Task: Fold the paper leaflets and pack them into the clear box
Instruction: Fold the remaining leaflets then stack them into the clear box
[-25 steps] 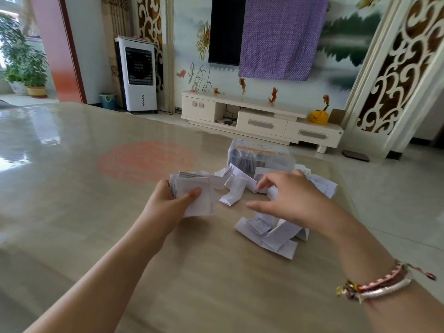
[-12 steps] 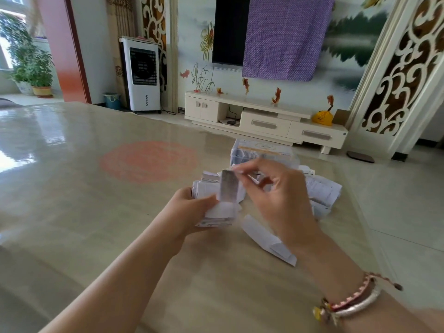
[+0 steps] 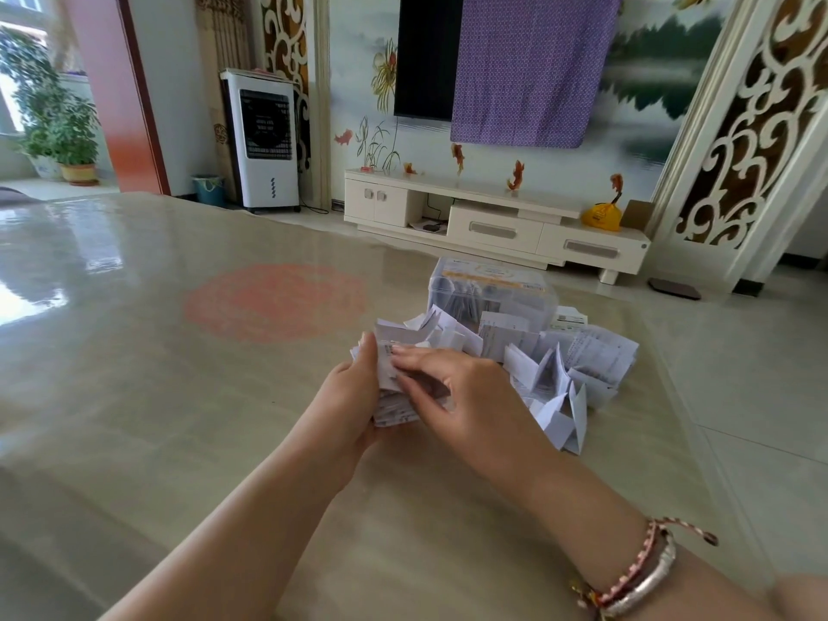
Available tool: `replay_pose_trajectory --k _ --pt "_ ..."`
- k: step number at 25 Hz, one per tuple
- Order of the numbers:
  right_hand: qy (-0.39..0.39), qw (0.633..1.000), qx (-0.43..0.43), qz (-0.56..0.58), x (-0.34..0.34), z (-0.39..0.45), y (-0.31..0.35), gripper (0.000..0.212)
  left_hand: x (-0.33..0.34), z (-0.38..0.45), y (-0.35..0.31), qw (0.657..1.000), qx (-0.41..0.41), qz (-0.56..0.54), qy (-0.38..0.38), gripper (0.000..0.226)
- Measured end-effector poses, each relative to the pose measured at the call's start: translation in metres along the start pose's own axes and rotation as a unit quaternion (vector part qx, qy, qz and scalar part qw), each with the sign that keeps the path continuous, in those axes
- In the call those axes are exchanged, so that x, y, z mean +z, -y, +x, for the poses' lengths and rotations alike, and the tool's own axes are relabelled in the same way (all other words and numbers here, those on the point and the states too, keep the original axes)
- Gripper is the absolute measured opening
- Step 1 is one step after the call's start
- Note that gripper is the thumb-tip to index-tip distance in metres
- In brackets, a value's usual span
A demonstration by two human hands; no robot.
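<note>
The left hand [image 3: 354, 396] cups a stack of folded leaflets [image 3: 392, 387] upright, thumb raised along its edge. The right hand [image 3: 466, 392] lies palm-down across the stack, fingers pressing it flat above the table [image 3: 179, 396].

The right hand [image 3: 466, 396] has come down from holding a folded slip upright over the stack [image 3: 394, 387] and now lies flat across the stack's top, the slip no longer standing. The left hand [image 3: 354, 396] has closed tighter around the stack's left side.
</note>
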State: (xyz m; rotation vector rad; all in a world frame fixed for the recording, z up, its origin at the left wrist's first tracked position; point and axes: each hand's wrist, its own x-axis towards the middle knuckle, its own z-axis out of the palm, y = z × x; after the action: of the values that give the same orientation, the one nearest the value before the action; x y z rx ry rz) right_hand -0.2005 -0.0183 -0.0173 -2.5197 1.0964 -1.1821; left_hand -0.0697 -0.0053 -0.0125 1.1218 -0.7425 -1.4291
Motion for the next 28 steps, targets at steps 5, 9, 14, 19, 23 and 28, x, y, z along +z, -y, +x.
replay_pose_trajectory --k 5,9,14,19,23,28 --pt "0.033 0.97 0.129 0.202 -0.02 0.003 0.005 0.036 -0.004 -0.002 -0.001 0.999 0.003 0.041 0.017 0.031" --pt "0.093 0.968 0.14 0.186 -0.074 0.002 -0.004 0.052 -0.002 0.002 -0.002 0.995 0.008 0.096 -0.008 0.024" --pt "0.316 0.928 0.146 -0.132 -0.114 -0.013 -0.01 0.054 0.006 0.009 0.0 0.992 0.019 0.117 -0.029 0.019" --pt "0.321 0.91 0.117 -0.235 -0.097 -0.029 -0.013 0.043 0.005 0.012 -0.002 0.991 0.024 0.126 -0.046 0.025" --pt "0.213 0.94 0.072 -0.256 -0.086 -0.03 -0.02 0.027 0.003 0.011 -0.003 0.989 0.028 0.134 -0.06 0.024" --pt "0.008 0.978 0.023 -0.207 -0.074 -0.022 -0.024 0.008 0.003 0.007 -0.002 0.987 0.044 0.142 -0.055 0.024"
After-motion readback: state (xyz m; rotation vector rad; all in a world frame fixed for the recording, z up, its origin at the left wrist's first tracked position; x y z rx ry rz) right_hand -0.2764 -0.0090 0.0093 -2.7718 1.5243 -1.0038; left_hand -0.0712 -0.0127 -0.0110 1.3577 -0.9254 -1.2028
